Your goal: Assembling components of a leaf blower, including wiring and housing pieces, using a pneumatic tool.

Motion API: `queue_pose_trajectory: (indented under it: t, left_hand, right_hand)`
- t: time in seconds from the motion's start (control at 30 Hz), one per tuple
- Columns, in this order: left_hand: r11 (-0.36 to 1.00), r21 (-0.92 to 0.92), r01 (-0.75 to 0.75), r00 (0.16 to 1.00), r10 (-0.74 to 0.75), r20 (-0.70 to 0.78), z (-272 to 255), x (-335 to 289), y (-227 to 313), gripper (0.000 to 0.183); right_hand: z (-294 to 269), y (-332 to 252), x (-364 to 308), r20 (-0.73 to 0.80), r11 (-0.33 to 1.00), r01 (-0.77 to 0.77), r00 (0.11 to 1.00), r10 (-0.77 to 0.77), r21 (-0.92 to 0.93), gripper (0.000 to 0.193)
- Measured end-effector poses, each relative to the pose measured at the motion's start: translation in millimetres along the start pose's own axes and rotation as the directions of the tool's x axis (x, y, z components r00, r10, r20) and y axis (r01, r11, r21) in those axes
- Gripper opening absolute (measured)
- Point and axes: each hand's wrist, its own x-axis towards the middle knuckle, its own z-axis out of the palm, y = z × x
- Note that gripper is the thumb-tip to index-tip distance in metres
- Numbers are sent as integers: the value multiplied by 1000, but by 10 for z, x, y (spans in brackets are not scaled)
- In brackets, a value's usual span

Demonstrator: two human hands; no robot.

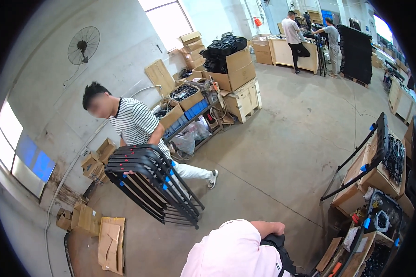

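Note:
Neither my left hand nor my right hand can be made out. At the lower edge, close to me, a person in a pale pink shirt (pixel 231 249) is bent over, with one bare arm (pixel 269 228) showing and dark clothing beside it. Left of the middle, a co-worker in a striped shirt (pixel 136 117) carries a stack of black tubular frames (pixel 148 180) with blue clips and red spots. The frames lean at a slant, their legs near the floor.
At the right stand a black folding frame (pixel 379 138), a wooden crate (pixel 356 196) and bins of parts. Cartons (pixel 238 69) and a parts rack (pixel 189 122) line the wall. Flattened cardboard (pixel 111 244) lies lower left. Two people (pixel 295 34) work at the back.

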Motion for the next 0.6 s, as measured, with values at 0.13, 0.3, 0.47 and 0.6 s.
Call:
queue_pose_trajectory:
  t: [0.13,0.3,0.47,0.6]
  left_hand:
    - [996,24,90,996,-91,25,-121,-210,-57,25]
    - [989,4,147,989,-147,-9,-215,-412,-24,28]
    - [996,82,24,999,-28,46,-154,-394,299,31]
    - [998,-9,55,998,-55,-33,-100,-642,-270,33]
  right_hand:
    - [-32,66,-44,25,1000,-4,1000,4,-6,82]
    - [12,-60,-123,70,1000,15,997,-15,-4,82]
    - [-268,359,-302,21,995,-103,994,103,0,83]
    - [-469,1025,-845,-40,947,-312,948,316,75,83]
